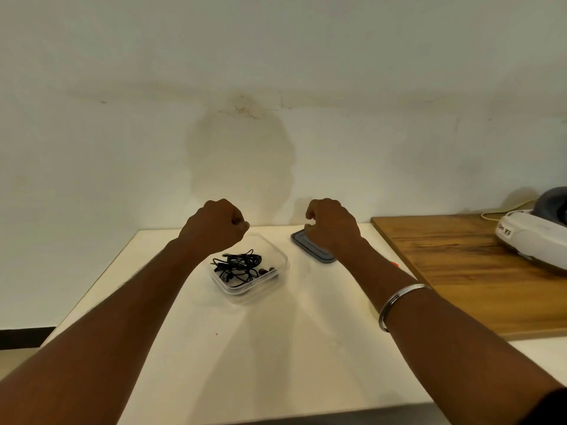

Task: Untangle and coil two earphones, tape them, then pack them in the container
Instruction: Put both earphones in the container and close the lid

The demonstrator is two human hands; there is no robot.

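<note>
My left hand (pixel 214 225): fisted, empty, above container (pixel 277 256)'s 11 o'clock rim. My right hand (pixel 333 223): loosely curled, empty, over lid (pixel 310 245).

Dim warm light, soft shadows, wide-angle bending at edges.

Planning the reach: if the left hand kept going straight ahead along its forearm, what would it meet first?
Probably the white wall behind the table; the left hand, fisted, looks above the clear plastic container, though depth is unclear.
</note>
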